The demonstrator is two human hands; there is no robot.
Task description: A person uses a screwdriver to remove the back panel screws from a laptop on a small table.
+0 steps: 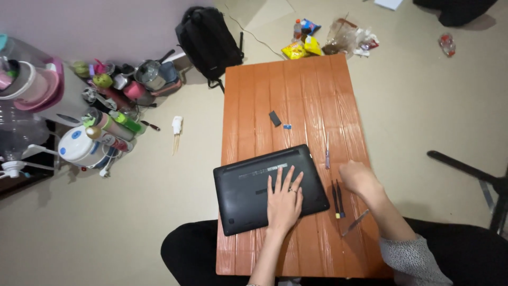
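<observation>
A black laptop (248,190) lies upside down, its underside up, on a low orange-brown wooden table (296,90). My left hand (284,200) rests flat on the laptop's base, fingers spread, a ring on one finger. My right hand (357,177) hovers curled over the table right of the laptop, just above two dark slim tools (337,198) and a longer thin tool (354,222); whether it grips anything I cannot tell. A small screwdriver (327,153) lies further up the table. A small black part (274,118) and a tiny blue piece (287,126) sit near the table's middle.
A black backpack (209,39) stands on the floor beyond the table's far left corner. Snack packets and a plastic bag (328,39) lie at the far end. Kitchen items, bottles and a rice cooker (79,145) crowd the left floor. A chair leg (465,169) is at right.
</observation>
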